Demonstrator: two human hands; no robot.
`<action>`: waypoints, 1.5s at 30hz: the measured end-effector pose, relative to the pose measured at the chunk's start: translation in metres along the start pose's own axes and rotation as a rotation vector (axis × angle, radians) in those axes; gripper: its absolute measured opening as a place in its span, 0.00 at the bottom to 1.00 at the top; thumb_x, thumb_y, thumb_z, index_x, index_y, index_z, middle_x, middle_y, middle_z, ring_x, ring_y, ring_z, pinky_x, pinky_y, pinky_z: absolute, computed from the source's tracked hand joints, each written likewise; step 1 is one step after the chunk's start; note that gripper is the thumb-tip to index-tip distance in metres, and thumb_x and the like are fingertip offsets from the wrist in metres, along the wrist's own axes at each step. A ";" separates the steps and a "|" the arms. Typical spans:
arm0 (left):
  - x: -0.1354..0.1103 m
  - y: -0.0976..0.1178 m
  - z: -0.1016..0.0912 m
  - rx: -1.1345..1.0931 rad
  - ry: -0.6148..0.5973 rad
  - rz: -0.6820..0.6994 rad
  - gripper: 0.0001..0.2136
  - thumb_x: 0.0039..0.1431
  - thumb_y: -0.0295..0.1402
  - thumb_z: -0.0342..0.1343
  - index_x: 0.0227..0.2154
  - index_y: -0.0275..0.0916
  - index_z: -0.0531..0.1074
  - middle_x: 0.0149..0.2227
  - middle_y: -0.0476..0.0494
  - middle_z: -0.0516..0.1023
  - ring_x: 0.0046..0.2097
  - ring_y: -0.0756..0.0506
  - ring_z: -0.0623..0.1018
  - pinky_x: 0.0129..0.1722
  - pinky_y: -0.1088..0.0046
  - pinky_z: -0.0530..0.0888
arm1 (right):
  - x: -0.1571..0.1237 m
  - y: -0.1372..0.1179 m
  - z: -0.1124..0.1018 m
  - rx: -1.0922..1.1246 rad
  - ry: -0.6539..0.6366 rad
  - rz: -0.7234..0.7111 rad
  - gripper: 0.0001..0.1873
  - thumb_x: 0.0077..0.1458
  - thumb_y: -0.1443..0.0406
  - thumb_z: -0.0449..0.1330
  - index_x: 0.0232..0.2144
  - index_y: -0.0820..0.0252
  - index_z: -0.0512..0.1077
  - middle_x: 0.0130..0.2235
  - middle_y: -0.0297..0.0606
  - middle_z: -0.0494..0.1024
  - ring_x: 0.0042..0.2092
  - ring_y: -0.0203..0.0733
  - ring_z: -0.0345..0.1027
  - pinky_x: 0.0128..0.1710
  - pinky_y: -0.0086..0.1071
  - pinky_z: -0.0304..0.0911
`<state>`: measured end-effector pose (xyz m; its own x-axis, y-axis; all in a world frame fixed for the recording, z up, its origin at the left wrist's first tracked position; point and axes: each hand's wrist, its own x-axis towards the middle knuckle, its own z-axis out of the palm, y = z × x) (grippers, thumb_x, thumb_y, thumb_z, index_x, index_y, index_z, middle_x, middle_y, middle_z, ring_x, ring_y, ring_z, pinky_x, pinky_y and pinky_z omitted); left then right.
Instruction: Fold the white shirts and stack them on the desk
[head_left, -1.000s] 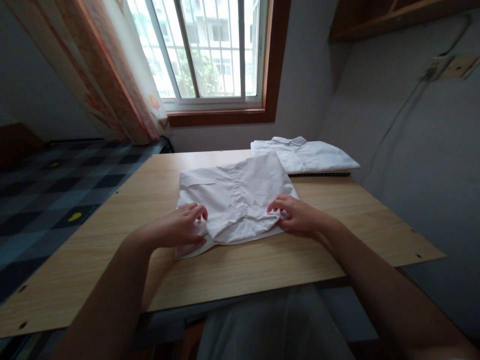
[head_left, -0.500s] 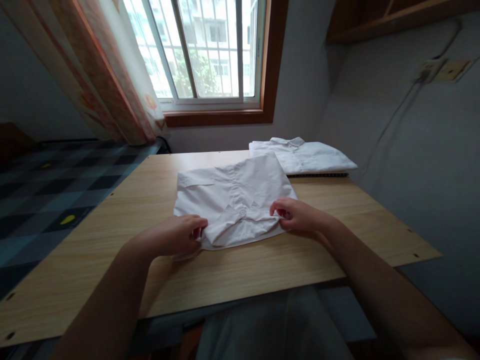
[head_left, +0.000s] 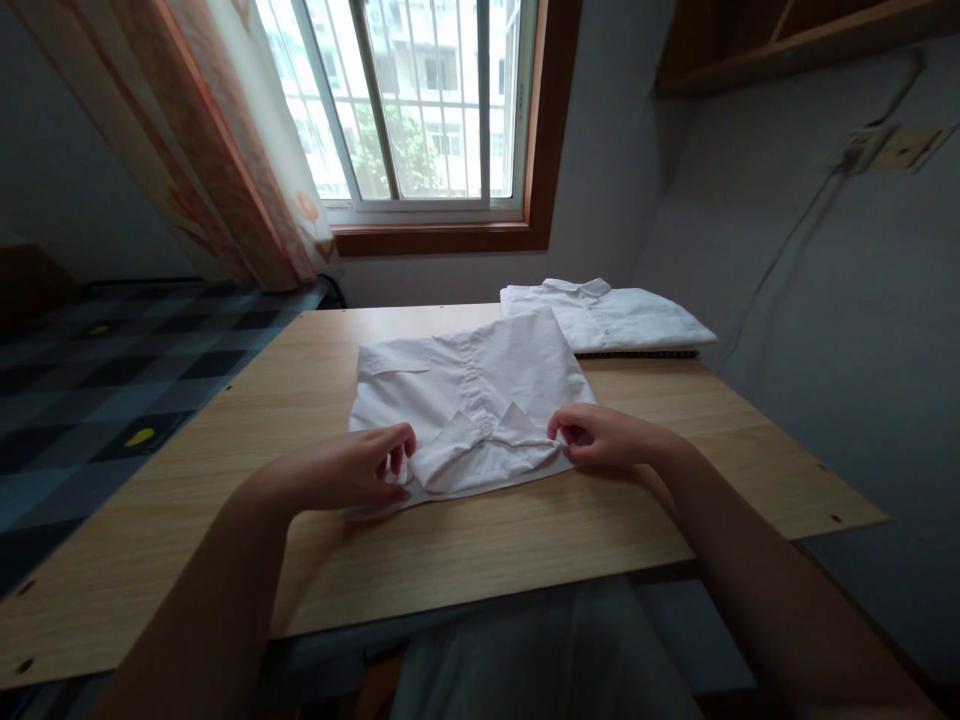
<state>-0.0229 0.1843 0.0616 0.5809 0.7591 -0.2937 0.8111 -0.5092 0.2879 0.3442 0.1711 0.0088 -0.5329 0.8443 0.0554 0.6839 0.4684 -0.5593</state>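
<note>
A folded white shirt [head_left: 420,400] lies on the table with its collar toward me and its button strip running down the middle. My left hand [head_left: 367,465] is at its near left corner, fingers curled and thumb apart from them, with no cloth visibly pinched. At the near right, my right hand [head_left: 600,435] has thumb and fingers closed on the shirt by the end of the collar. Both collar points stand up a little beside the top button.
A second folded white shirt [head_left: 637,315] rests on a dark-edged thing at the table's far right. The wooden table [head_left: 465,570] reaches toward the window [head_left: 420,110]. A checked bed [head_left: 97,400] is at the left, and a cord [head_left: 780,245] hangs along the right wall.
My left thumb and fingers have parted at the near left corner. My right hand has shifted slightly right and down along the collar, whose right point now stands up more.
</note>
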 end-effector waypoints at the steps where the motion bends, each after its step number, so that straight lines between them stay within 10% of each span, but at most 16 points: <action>1: 0.001 0.002 0.000 -0.010 0.039 0.016 0.18 0.50 0.37 0.57 0.44 0.41 0.68 0.39 0.45 0.76 0.37 0.44 0.76 0.35 0.72 0.71 | -0.001 -0.001 -0.001 -0.003 0.000 -0.008 0.13 0.48 0.71 0.59 0.38 0.58 0.74 0.31 0.32 0.71 0.31 0.35 0.63 0.30 0.26 0.58; 6: 0.008 0.020 0.005 0.094 0.240 0.250 0.22 0.48 0.24 0.55 0.49 0.44 0.68 0.52 0.42 0.71 0.54 0.41 0.71 0.53 0.68 0.69 | 0.001 -0.008 0.001 0.017 0.108 -0.108 0.16 0.48 0.66 0.66 0.43 0.56 0.74 0.43 0.38 0.71 0.39 0.38 0.67 0.39 0.30 0.65; 17: 0.012 0.016 -0.006 0.036 0.270 0.294 0.05 0.58 0.33 0.53 0.33 0.41 0.73 0.41 0.44 0.75 0.42 0.45 0.75 0.42 0.72 0.71 | 0.012 -0.015 0.014 0.067 0.239 -0.270 0.06 0.51 0.72 0.61 0.32 0.58 0.71 0.36 0.37 0.73 0.39 0.40 0.67 0.41 0.31 0.63; 27: 0.005 0.022 -0.011 -0.070 0.080 0.251 0.05 0.54 0.32 0.56 0.34 0.40 0.71 0.40 0.46 0.74 0.41 0.46 0.74 0.41 0.73 0.70 | 0.005 -0.025 0.004 0.125 0.189 -0.271 0.08 0.46 0.74 0.61 0.29 0.59 0.70 0.33 0.34 0.72 0.37 0.38 0.66 0.39 0.29 0.61; 45: 0.022 0.048 0.034 0.319 0.296 0.495 0.31 0.45 0.20 0.55 0.55 0.45 0.68 0.68 0.43 0.56 0.68 0.35 0.56 0.66 0.51 0.57 | 0.014 -0.022 0.023 -0.075 0.128 -0.235 0.12 0.43 0.75 0.61 0.32 0.59 0.69 0.37 0.36 0.70 0.41 0.42 0.62 0.42 0.32 0.58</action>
<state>0.0312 0.1623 0.0378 0.8838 0.4610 0.0798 0.4604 -0.8873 0.0265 0.3100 0.1667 0.0033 -0.6172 0.7341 0.2830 0.5868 0.6691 -0.4560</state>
